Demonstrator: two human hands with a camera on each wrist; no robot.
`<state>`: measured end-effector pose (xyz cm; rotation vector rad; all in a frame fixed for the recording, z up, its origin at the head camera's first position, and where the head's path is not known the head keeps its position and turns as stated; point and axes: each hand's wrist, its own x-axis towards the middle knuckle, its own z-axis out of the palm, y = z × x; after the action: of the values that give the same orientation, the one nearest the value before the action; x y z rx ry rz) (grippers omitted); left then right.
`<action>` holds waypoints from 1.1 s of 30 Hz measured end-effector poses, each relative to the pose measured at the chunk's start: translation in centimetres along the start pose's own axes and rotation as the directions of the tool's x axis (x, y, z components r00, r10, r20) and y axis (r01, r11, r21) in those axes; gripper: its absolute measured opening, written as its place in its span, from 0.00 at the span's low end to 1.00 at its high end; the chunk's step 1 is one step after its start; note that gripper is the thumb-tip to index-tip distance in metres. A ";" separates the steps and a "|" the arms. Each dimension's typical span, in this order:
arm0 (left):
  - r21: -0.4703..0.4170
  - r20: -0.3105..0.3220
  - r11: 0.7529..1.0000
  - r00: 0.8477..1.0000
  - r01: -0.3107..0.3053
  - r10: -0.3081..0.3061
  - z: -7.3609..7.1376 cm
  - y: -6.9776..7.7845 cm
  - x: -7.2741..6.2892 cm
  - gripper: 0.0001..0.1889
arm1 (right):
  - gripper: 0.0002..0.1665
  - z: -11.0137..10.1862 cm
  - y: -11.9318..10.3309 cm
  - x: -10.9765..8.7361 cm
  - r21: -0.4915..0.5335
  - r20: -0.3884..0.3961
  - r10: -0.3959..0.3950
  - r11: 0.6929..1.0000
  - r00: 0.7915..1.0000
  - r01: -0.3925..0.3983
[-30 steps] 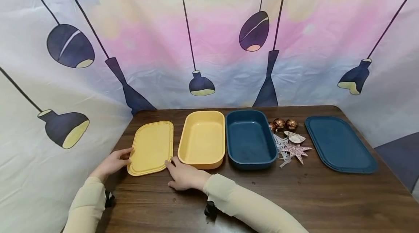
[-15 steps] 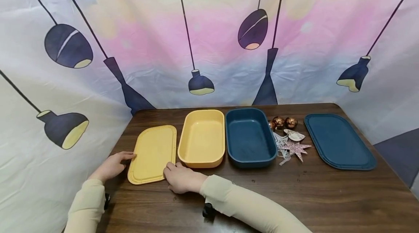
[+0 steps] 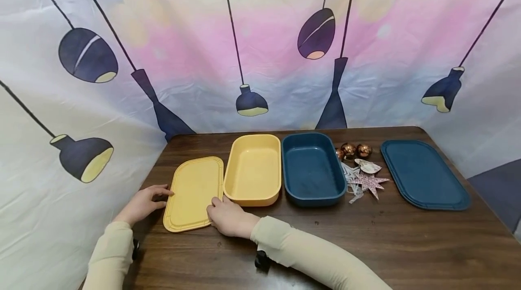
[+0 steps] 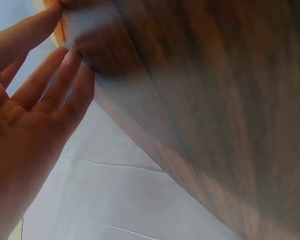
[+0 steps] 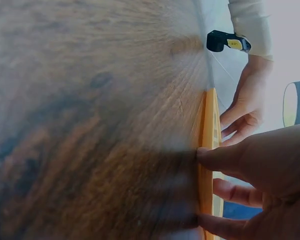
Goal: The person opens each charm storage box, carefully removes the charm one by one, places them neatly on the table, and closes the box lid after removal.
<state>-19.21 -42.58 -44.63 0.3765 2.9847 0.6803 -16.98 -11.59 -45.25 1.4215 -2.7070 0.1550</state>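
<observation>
A flat yellow lid [image 3: 195,192] lies at the left of the dark wooden table. My left hand [image 3: 142,204] touches its left edge with fairly straight fingers, also seen close up as the left hand [image 4: 35,100] in the left wrist view. At the opposite edge, near the lower right corner, my right hand [image 3: 229,218] holds the lid with curled fingers. In the right wrist view, the thumb and fingers of the right hand [image 5: 270,185] sit on the lid's rim [image 5: 209,120]. Beside the lid stands an open yellow box [image 3: 252,170] with nothing visible inside.
An open blue box [image 3: 313,170] stands against the yellow one. Right of it lie several copper baubles [image 3: 363,151], a pink star ornament [image 3: 369,183], a white star ornament [image 3: 350,175] and a pale ornament [image 3: 367,166]. A blue lid [image 3: 425,176] lies at the far right.
The yellow lid has shifted toward my body and slightly right, coming close to the yellow box. Both hands have moved with it. My right fingers are more curled at its edge.
</observation>
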 end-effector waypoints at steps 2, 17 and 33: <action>-0.005 -0.007 1.000 1.000 0.004 -0.004 0.0 -0.1 0.0 0.14 | 0.08 0.1 0.1 0.0 -0.027 -0.019 -0.029 0.999 0.999 0.029; -0.285 -0.159 0.955 0.987 -0.079 0.034 -2.1 -0.6 -1.8 0.14 | 0.09 -2.7 0.1 0.4 0.046 -0.173 -0.116 0.991 0.978 0.125; -0.226 -0.529 0.961 0.849 -0.162 0.018 -4.7 2.6 -2.0 0.17 | 0.06 -6.3 2.1 0.2 0.504 -0.346 0.029 0.849 0.938 0.160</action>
<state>-17.23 -42.75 -39.23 0.3642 3.3104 1.3779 -18.71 -9.77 -39.10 1.4221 -2.4095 1.1086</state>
